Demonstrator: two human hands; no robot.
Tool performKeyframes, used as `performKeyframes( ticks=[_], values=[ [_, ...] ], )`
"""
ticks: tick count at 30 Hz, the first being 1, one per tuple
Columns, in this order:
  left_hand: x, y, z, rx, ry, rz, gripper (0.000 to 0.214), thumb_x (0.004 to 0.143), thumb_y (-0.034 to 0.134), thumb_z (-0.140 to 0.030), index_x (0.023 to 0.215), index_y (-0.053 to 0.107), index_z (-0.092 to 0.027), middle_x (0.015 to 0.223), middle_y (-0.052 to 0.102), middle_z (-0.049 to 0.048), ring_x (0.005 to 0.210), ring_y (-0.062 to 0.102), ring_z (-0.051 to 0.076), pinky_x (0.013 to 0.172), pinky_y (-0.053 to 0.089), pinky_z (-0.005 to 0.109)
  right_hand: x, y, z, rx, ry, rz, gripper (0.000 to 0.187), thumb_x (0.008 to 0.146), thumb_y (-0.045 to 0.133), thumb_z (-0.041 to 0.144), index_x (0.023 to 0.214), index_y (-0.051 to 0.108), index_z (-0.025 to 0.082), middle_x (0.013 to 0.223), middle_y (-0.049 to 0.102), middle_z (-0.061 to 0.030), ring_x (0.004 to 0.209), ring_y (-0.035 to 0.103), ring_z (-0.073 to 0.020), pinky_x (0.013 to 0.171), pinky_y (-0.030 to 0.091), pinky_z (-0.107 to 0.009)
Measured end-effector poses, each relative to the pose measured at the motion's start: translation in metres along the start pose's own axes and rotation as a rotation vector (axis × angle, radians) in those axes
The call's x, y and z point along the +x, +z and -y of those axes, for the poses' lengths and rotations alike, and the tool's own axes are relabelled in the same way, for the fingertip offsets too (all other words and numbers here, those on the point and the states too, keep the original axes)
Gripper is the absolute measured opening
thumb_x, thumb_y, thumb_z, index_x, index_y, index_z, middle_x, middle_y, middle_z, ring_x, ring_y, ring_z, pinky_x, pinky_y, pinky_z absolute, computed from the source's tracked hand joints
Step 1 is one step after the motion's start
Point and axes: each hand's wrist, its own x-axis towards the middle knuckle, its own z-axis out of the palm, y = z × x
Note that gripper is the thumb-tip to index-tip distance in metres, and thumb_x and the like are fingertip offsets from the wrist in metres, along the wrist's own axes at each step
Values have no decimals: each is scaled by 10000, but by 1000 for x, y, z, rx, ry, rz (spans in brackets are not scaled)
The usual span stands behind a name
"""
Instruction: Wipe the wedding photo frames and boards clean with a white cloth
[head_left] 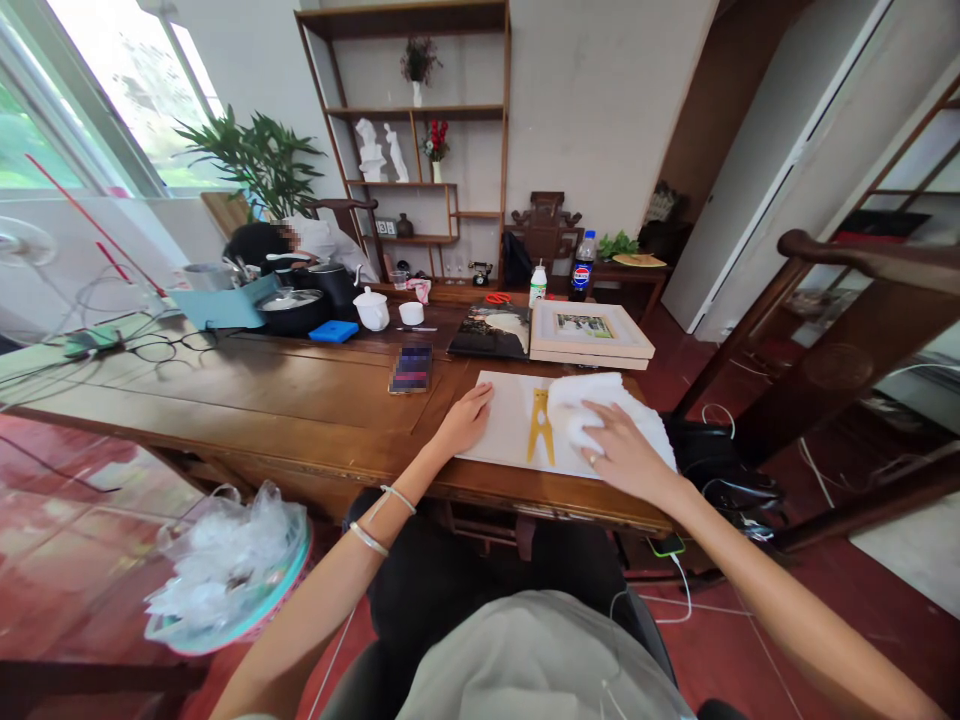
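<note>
A flat white board point(504, 425), like a book cover, lies at the table's front edge with a yellow A-shaped figure point(540, 428) on it. My left hand point(466, 415) rests on the board's left edge, its fingers stretched out and holding nothing. A fluffy white towel point(641, 415) covers the board's right part. My right hand point(619, 445) has its fingers curled on a bunched part of this towel, just right of the yellow figure. Part of the board is hidden under the towel and hand.
Behind the board are an open book point(489, 330) and a framed picture box point(592, 335). A cola bottle point(582, 268) and a small white bottle point(538, 286) stand beyond. A phone point(411, 369) lies left. A bag-filled basket point(232, 580) sits on the floor. A person point(330, 245) leans at the far side.
</note>
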Motion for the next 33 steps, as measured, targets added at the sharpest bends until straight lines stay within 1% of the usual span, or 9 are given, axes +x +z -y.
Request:
performKeyframes(
  ticks=[4, 7, 11, 15, 19, 22, 26, 30, 33],
  values=[
    [0, 2, 2, -14, 1, -17, 453, 888, 360, -167, 1285, 555, -69, 1406, 479, 144, 1337, 409, 240, 1154, 286, 413, -40, -16, 40, 63, -92, 63, 198, 755, 561, 187, 883, 708, 219, 1400, 504, -102, 1370, 342, -304, 1130, 216, -543],
    [0, 4, 4, -19, 2, -25, 447, 883, 373, -169, 1284, 560, -107, 1406, 488, 114, 1336, 411, 229, 1155, 286, 411, -41, -20, 39, 72, -68, 68, 170, 778, 544, 204, 839, 702, 200, 1370, 523, -135, 1321, 410, -311, 1082, 315, -502],
    [0, 3, 4, -12, -4, -18, 450, 889, 365, -177, 1285, 557, -85, 1402, 489, 128, 1336, 412, 225, 1160, 281, 387, -1, -12, 3, 37, 30, 44, 253, 845, 477, 238, 966, 687, 161, 1339, 536, -155, 1230, 494, -303, 1014, 386, -432],
    [0, 0, 2, 4, -1, 0, 460, 894, 352, -180, 1292, 544, -55, 1407, 477, 151, 1338, 407, 237, 1157, 282, 414, 54, -2, -35, -38, 127, 70, 361, 904, 407, 287, 1138, 628, 123, 1284, 573, -174, 1224, 494, -306, 1009, 370, -404],
    [0, 0, 4, 11, 7, 3, 458, 897, 352, -187, 1298, 543, -75, 1407, 480, 139, 1337, 410, 224, 1155, 285, 408, 79, 4, -41, -129, 152, 60, 384, 914, 396, 279, 1199, 596, 119, 1330, 540, -192, 1261, 460, -316, 1032, 327, -447],
    [0, 2, 6, 0, 9, -10, 451, 895, 358, -187, 1294, 550, -101, 1405, 486, 122, 1336, 413, 222, 1152, 290, 415, 64, 5, -21, -169, 96, 46, 369, 885, 434, 250, 1189, 607, 132, 1332, 540, -200, 1344, 356, -325, 1057, 268, -528],
    [0, 4, 7, -9, 6, -16, 452, 894, 357, -187, 1291, 552, -94, 1406, 484, 124, 1335, 413, 227, 1151, 292, 418, 14, -9, 19, -79, -9, 103, 353, 840, 478, 213, 1142, 642, 131, 1382, 499, -195, 1363, 325, -360, 1063, 240, -594],
    [0, 4, 6, -26, 4, -20, 448, 890, 366, -184, 1290, 556, -115, 1411, 484, 104, 1336, 412, 229, 1153, 289, 421, -40, -34, 47, 53, -65, 185, 290, 748, 539, 144, 987, 698, 180, 1464, 428, -107, 1379, 311, -336, 1106, 238, -539],
    [0, 4, 7, -24, 0, -23, 448, 891, 365, -184, 1288, 556, -107, 1411, 483, 111, 1337, 410, 231, 1156, 284, 423, -56, -46, 46, 86, -36, 234, 234, 738, 544, 151, 907, 703, 175, 1435, 464, -121, 1368, 338, -327, 1095, 298, -471]
  ],
)
